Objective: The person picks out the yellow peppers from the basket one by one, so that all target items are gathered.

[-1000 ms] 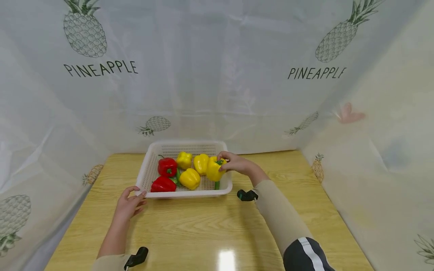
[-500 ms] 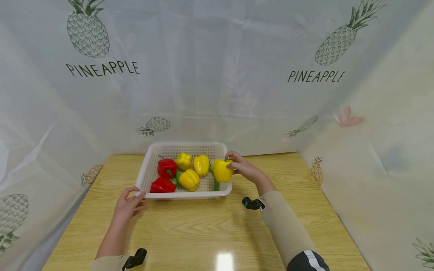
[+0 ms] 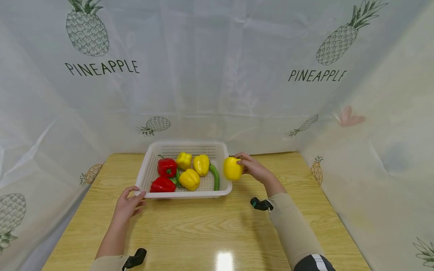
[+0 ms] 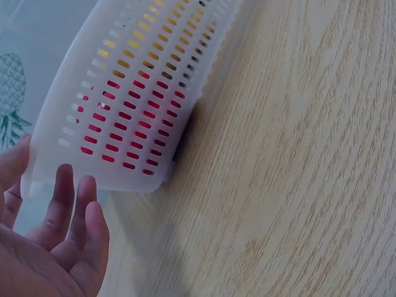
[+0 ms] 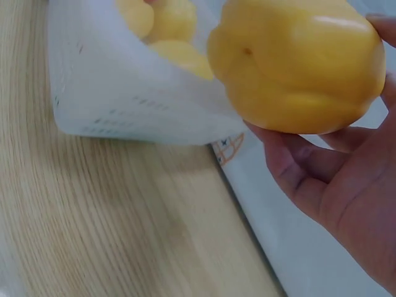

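Observation:
A yellow bell pepper [image 3: 233,168] is held in my right hand [image 3: 253,168], raised beside the right rim of a white plastic basket [image 3: 187,194]. In the right wrist view, fingers and thumb curl round that pepper [image 5: 297,68]. My left hand [image 3: 128,203] grips the basket's near left corner by its rim; in the left wrist view, its other fingers [image 4: 93,235] stay loose outside the wall. Inside the basket lie a red bell pepper [image 3: 167,167], another red one [image 3: 163,184], several yellow bell peppers [image 3: 189,179] and a long green chili pepper [image 3: 215,177].
The basket stands at the back of a wooden table [image 3: 190,226]. A pale curtain [image 3: 217,75] printed with pineapples hangs behind and at both sides. Black camera mounts [image 3: 261,204] stick out from the wrists.
My right hand has carried the yellow bell pepper rightward, from over the basket's inside to its right rim, uncovering the green chili pepper. The left hand stays at the corner.

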### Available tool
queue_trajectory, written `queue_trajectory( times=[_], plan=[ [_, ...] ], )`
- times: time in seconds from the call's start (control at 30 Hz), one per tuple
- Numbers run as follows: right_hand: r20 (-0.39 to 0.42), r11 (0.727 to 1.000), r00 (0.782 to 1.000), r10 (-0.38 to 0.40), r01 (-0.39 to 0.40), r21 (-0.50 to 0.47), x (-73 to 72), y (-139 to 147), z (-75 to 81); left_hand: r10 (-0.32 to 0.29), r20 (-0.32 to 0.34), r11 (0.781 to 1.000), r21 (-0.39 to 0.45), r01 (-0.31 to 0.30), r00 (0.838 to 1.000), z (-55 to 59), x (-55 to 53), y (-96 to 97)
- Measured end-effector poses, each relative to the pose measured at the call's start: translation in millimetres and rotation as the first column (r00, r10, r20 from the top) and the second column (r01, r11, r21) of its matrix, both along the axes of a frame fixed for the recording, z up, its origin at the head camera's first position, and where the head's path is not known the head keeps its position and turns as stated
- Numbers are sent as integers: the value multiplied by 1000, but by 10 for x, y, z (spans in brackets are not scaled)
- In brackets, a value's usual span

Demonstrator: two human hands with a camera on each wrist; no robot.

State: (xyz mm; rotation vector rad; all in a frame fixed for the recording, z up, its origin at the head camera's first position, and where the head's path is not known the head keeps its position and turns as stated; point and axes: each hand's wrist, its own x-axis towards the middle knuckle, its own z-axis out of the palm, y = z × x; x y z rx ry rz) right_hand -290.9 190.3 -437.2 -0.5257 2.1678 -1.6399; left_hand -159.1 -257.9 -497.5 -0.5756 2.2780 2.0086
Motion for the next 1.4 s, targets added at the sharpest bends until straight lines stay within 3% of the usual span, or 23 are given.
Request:
queue_trajectory(
  times=[0.23,0.53,0.83,1.1,1.4],
  plan=[
    [10,999,999,-46,46,15,-22,115,-88,5,5,1000,-1,-5,1000,-11,-11,-2],
    [57,995,997,-61,65,-70,-50,220,-203,18,8,1000,-1,-18,1000,15,-6,11],
    [74,994,992,-104,102,33,-63,317,-314,16,7,1000,13,-16,1000,10,-4,18],
    [147,997,987,-71,72,-4,-101,334,-433,15,3,1000,13,-15,1000,-17,-15,13],
    [148,997,986,-80,81,-1,-155,295,-483,19,-3,1000,9,-19,1000,-14,-4,19]
  ],
)
